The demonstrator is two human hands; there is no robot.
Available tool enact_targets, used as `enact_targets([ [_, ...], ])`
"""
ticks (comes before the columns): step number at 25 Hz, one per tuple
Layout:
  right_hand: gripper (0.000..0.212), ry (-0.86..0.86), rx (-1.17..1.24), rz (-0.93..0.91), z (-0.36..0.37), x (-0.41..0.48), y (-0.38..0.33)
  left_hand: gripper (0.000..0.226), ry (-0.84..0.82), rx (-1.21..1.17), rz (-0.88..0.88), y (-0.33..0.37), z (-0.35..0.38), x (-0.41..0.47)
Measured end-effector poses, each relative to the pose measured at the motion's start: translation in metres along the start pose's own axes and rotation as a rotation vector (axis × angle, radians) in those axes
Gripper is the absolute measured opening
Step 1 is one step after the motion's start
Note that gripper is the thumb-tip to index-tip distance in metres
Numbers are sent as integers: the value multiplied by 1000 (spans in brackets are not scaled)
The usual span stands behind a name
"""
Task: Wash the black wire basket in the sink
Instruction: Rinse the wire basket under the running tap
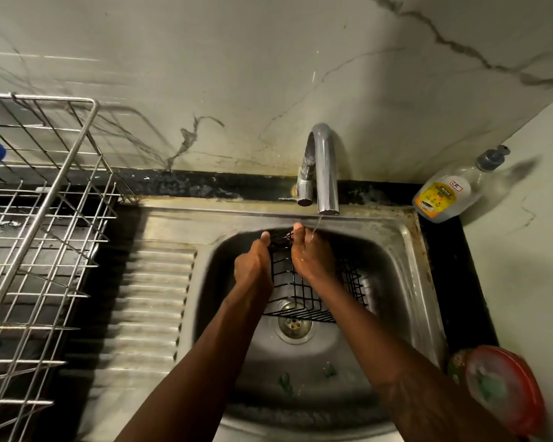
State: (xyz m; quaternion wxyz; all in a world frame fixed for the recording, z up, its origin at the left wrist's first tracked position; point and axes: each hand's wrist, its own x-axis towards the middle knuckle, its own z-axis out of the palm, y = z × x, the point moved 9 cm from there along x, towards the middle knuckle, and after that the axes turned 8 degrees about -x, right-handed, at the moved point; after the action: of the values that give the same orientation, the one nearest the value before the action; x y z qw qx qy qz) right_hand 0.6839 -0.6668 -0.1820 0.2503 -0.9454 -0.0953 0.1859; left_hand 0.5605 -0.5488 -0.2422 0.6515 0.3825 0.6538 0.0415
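Observation:
A black wire basket [296, 293] is held tilted inside the steel sink [406, 250], above the drain [293, 323]. My left hand [253, 266] grips its upper left edge with curled fingers. My right hand [312, 256] is wet and lies over the basket's top rim, fingertips touching the wires near the far edge. A thin stream of water runs from the chrome tap [324, 173] onto my right hand's fingers. Parts of the basket are hidden behind both hands and forearms.
A steel wire dish rack [42, 224] stands on the left beside the ribbed drainboard [147, 298]. A pump bottle of dish liquid [450, 193] leans in the back right corner. A red round container [505, 387] sits at the sink's right front. Marble wall behind.

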Motion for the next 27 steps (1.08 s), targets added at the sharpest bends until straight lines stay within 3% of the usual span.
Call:
enact_targets([
  [3,62,-53,47,94,17,-5,-8,61,29,-70,-22,-3,-1,-1],
  [6,71,-60,28,72,23,-12,-16,48,38,-114,-66,3,-4,-2],
  [10,65,19,216,89,15,-15,-9,63,62,-155,-52,9,-4,-7],
  [16,71,-97,102,241,33,-32,19,81,113,-73,9,12,-13,-2],
  [23,65,-120,126,471,30,-2,39,80,117,-92,9,19,-17,-9],
  [24,68,-122,157,513,36,4,59,83,116,-92,24,20,-20,-7],
  [27,104,-42,414,706,70,15,126,91,124,-47,110,30,-24,-5],
])
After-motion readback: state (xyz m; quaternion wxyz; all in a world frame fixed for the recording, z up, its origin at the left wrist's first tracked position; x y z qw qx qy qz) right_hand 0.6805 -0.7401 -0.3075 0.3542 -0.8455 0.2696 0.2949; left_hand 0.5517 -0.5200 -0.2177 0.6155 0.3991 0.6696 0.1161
